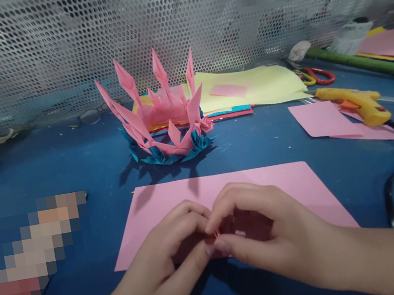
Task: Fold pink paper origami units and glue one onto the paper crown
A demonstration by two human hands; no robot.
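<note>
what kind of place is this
Probably a papercraft workspace: a blue table holds a pink-and-blue folded-paper crown, a yellow glue gun and loose pink sheets.

Two bare forearms come in over the table (256, 142), the left slanting from the near left, the right lying flatter from the near right. The hands meet well short of the table's far edge. The left hand (174, 249) curls its fingers inward, its thumb stretched beneath them. The right hand (268, 221) arches its index finger over a rounded gap, thumb almost straight below. Both are pinched, thumb tips side by side, right index tip overlapping the left fingers. The right hand's remaining fingers are mostly hidden.
</note>
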